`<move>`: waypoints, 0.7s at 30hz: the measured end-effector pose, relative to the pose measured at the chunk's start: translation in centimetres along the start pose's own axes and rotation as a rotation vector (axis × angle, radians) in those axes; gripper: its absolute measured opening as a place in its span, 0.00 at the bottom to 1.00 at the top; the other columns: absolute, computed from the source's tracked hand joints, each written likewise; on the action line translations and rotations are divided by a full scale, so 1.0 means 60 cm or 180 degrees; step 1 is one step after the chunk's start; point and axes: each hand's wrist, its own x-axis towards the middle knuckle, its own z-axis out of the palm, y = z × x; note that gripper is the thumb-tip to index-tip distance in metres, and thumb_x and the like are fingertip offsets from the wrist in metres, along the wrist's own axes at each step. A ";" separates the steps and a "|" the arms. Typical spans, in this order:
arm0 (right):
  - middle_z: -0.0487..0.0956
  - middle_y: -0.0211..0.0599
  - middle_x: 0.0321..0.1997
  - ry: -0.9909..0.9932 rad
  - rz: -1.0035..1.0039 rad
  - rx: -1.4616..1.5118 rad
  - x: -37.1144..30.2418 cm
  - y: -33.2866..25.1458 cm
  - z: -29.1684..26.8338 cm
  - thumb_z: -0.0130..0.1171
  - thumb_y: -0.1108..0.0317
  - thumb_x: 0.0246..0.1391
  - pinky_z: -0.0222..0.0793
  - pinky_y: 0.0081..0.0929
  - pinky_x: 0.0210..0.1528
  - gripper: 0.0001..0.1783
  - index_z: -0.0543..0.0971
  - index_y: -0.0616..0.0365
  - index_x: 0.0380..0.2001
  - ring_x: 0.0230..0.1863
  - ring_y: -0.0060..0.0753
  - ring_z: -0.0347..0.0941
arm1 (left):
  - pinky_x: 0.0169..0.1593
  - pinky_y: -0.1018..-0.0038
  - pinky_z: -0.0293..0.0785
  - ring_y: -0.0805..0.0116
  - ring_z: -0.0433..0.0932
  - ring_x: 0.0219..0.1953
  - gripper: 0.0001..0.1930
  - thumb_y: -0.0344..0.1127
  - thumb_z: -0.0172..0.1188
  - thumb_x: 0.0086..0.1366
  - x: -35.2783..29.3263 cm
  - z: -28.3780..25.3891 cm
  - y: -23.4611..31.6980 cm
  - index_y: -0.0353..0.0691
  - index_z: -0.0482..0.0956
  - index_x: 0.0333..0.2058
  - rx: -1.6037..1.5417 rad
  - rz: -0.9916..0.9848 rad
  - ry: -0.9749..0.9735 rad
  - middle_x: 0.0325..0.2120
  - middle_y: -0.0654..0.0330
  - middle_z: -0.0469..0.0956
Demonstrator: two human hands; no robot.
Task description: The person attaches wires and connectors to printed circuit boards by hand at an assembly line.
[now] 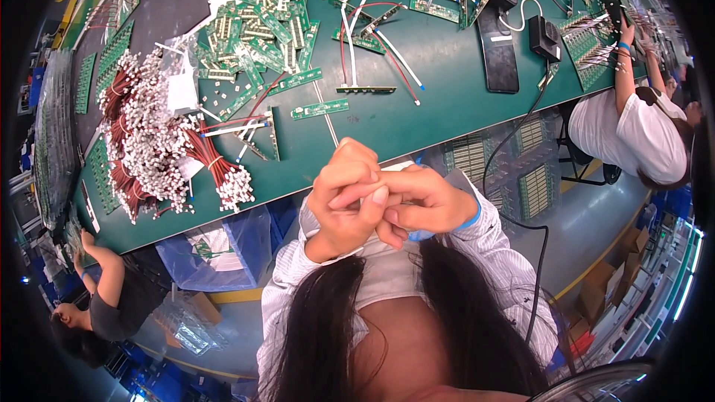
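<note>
In front of my chest, at the table's near edge, my left hand (pixel 344 195) and my right hand (pixel 430 201) are pressed together. The fingers of both are curled and pinched against each other; whatever lies between them is hidden. A thin white cable (pixel 325 114) runs from among the boards toward my left knuckles, where its end goes out of sight. Just beyond the hands lies a narrow green circuit board (pixel 320 109). Farther off is a board with white and red leads (pixel 365 89).
A heap of green circuit boards (pixel 261 33) covers the far middle of the green table (pixel 447 104). Bundled red wires with white connectors (pixel 153 141) lie left. A black phone-like device (pixel 499 59) and black adapter (pixel 545 37) sit right. Co-workers (pixel 625 134) work at both sides.
</note>
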 end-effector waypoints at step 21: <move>0.70 0.35 0.16 0.2062 0.0839 0.0702 -0.069 0.170 -0.043 0.35 0.73 0.47 0.62 0.20 0.25 0.17 0.74 0.69 0.32 0.18 0.23 0.64 | 0.39 0.80 0.64 0.75 0.69 0.33 0.12 0.33 0.46 0.62 -0.162 -0.055 -0.078 0.31 0.71 0.39 -0.0403 -0.3426 -0.0612 0.29 0.62 0.73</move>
